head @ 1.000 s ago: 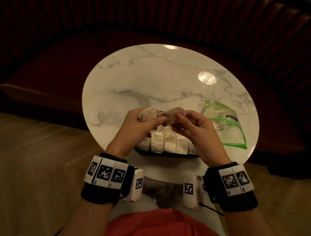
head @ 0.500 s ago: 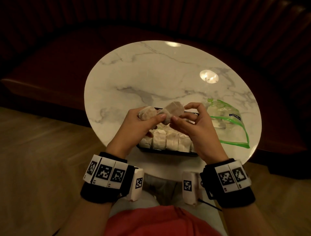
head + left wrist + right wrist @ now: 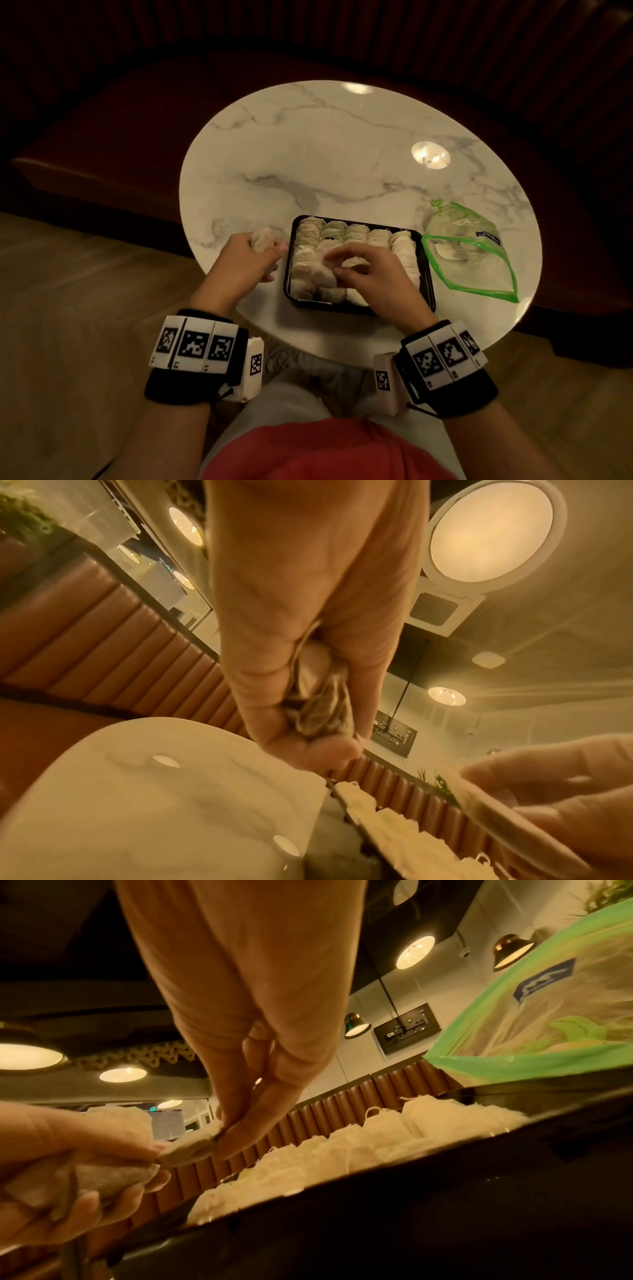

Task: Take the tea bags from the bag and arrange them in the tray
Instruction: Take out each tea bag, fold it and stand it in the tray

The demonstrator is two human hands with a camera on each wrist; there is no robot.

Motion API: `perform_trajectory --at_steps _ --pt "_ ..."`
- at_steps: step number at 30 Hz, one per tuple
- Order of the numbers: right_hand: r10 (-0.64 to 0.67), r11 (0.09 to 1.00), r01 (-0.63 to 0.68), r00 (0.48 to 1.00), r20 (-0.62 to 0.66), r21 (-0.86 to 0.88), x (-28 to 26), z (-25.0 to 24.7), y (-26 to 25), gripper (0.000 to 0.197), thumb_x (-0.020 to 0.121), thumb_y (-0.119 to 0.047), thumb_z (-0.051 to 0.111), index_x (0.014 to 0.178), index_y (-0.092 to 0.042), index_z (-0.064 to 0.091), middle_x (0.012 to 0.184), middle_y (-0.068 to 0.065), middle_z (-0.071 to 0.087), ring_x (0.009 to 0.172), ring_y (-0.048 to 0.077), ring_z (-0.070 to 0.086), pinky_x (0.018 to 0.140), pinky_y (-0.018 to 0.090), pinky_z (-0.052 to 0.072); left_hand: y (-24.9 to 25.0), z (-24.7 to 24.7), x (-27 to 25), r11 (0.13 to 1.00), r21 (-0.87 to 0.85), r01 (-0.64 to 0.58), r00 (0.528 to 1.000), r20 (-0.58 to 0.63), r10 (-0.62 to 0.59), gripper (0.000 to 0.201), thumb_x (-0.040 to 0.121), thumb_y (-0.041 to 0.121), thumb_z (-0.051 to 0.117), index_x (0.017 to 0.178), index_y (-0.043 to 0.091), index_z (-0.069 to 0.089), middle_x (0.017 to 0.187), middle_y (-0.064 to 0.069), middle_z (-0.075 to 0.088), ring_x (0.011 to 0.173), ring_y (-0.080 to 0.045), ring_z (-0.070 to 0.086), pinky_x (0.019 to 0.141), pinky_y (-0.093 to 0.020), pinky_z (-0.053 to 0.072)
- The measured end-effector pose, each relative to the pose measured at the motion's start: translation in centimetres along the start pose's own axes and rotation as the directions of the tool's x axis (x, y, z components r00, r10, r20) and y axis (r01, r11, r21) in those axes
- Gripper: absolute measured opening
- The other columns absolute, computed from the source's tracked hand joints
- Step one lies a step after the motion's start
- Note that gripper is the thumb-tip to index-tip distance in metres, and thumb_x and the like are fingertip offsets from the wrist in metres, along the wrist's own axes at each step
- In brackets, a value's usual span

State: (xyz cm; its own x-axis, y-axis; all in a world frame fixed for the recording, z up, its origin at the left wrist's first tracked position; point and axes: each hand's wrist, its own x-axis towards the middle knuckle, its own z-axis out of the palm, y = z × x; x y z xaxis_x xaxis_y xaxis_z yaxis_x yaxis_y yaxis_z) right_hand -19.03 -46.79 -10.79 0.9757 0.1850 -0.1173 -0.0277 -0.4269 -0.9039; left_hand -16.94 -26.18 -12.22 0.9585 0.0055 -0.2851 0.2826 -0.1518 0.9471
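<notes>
A black tray (image 3: 426, 274) near the table's front edge holds rows of pale tea bags (image 3: 356, 233). My right hand (image 3: 334, 265) hovers over the tray's left half and pinches one tea bag (image 3: 320, 274) between fingertips and thumb; the right wrist view shows that tea bag (image 3: 192, 1148) just above the packed rows. My left hand (image 3: 263, 250) sits beside the tray's left wall, its fingers curled round a bundle of tea bags (image 3: 262, 238), the same bundle of tea bags (image 3: 318, 696) filling its palm. A clear green-edged bag (image 3: 469, 253) lies right of the tray.
The round white marble table (image 3: 325, 164) has bare surface behind and left of the tray. A dark red bench (image 3: 120, 120) curves behind it. Wooden floor (image 3: 68, 308) lies to the left, and my lap is under the front edge.
Both hands have come down from above the tray. The right carried one tea bag onto the tray's left half, and the left drew its bundle off to the tray's left side.
</notes>
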Motion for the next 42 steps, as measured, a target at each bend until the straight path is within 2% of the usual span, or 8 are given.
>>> perform_trajectory --at_steps 5,17,20,24,29,34,38,42 --pt "-0.017 0.982 0.032 0.996 0.084 -0.184 1.0 1.8 0.3 0.023 0.087 0.001 0.065 0.099 -0.017 0.071 0.099 -0.001 0.069 0.085 0.020 0.069 0.078 0.032 0.058 -1.7 0.1 0.5 0.984 0.167 0.063 0.996 0.051 -0.073 0.018 0.090 0.021 0.068 0.104 0.010 0.069 0.091 -0.009 0.067 0.078 -0.019 0.062 0.063 -0.027 0.050" --pt "-0.015 0.859 0.090 0.988 0.152 -0.504 2.0 3.9 0.6 0.029 0.085 0.000 0.063 0.108 -0.015 0.074 0.103 0.006 0.071 0.096 0.018 0.062 0.078 0.016 0.039 -2.5 0.5 0.9 0.976 0.190 0.107 0.988 0.094 -0.126 0.018 0.088 0.011 0.068 0.103 0.001 0.069 0.081 -0.014 0.066 0.066 -0.020 0.061 0.060 -0.030 0.051" --pt "-0.050 0.780 0.125 0.989 0.137 -0.614 2.2 4.1 0.9 0.026 0.088 -0.010 0.066 0.111 -0.020 0.073 0.103 0.004 0.055 0.098 0.019 0.045 0.075 0.016 0.023 -2.6 0.5 0.9 0.974 0.200 0.109 0.988 0.089 -0.129 0.018 0.089 0.012 0.067 0.103 0.001 0.069 0.083 -0.014 0.067 0.067 -0.020 0.062 0.060 -0.029 0.052" --pt "-0.065 0.711 0.122 0.992 0.109 -0.693 2.1 4.0 0.9 0.025 0.086 -0.026 0.071 0.110 -0.031 0.073 0.100 -0.005 0.033 0.096 0.013 0.026 0.083 0.023 0.028 -2.1 0.5 0.5 0.978 0.180 0.106 0.990 0.074 -0.121 0.016 0.089 0.013 0.068 0.102 0.005 0.069 0.084 -0.013 0.067 0.070 -0.020 0.063 0.062 -0.032 0.055" --pt "-0.113 0.885 0.087 0.993 -0.030 -0.457 1.5 2.2 -0.8 0.014 0.083 -0.033 0.074 0.097 -0.030 0.076 0.086 -0.008 0.040 0.094 0.015 0.042 0.078 0.025 0.030 0.3 0.3 -0.7 0.997 -0.025 0.079 0.994 0.072 -0.077 0.007 0.088 0.013 0.070 0.095 0.011 0.071 0.078 -0.003 0.066 0.066 -0.009 0.063 0.062 -0.027 0.059" --pt "-0.209 0.966 0.186 0.971 -0.119 -0.178 0.7 1.3 -3.8 0.016 0.087 -0.027 0.071 0.103 -0.026 0.073 0.088 -0.006 0.057 0.078 -0.007 0.048 0.071 0.009 0.037 2.4 0.9 -1.9 0.997 -0.082 -0.001 0.989 0.144 0.013 0.016 0.087 0.006 0.068 0.103 0.004 0.071 0.090 -0.014 0.071 0.074 -0.011 0.066 0.058 -0.019 0.053" --pt "-0.199 0.975 0.196 0.980 -0.012 -0.106 0.6 1.2 -4.2 0.025 0.086 -0.028 0.072 0.111 -0.025 0.070 0.106 -0.003 0.062 0.093 0.000 0.054 0.079 0.009 0.040 2.9 1.7 -2.4 0.999 -0.049 -0.024 0.964 0.262 0.036 0.023 0.082 -0.009 0.059 0.099 0.003 0.068 0.090 -0.015 0.070 0.081 -0.021 0.064 0.060 -0.023 0.051" --pt "-0.155 0.988 0.155 0.988 -0.028 -0.004 0.4 0.6 -3.8 0.007 0.083 -0.024 0.075 0.089 -0.024 0.071 0.093 -0.002 0.067 0.083 0.012 0.058 0.073 0.020 0.044 3.2 2.3 -2.9 0.997 -0.062 -0.042 0.931 0.360 0.061 0.015 0.083 0.002 0.068 0.091 0.014 0.070 0.081 -0.002 0.070 0.072 -0.006 0.062 0.058 -0.021 0.048"
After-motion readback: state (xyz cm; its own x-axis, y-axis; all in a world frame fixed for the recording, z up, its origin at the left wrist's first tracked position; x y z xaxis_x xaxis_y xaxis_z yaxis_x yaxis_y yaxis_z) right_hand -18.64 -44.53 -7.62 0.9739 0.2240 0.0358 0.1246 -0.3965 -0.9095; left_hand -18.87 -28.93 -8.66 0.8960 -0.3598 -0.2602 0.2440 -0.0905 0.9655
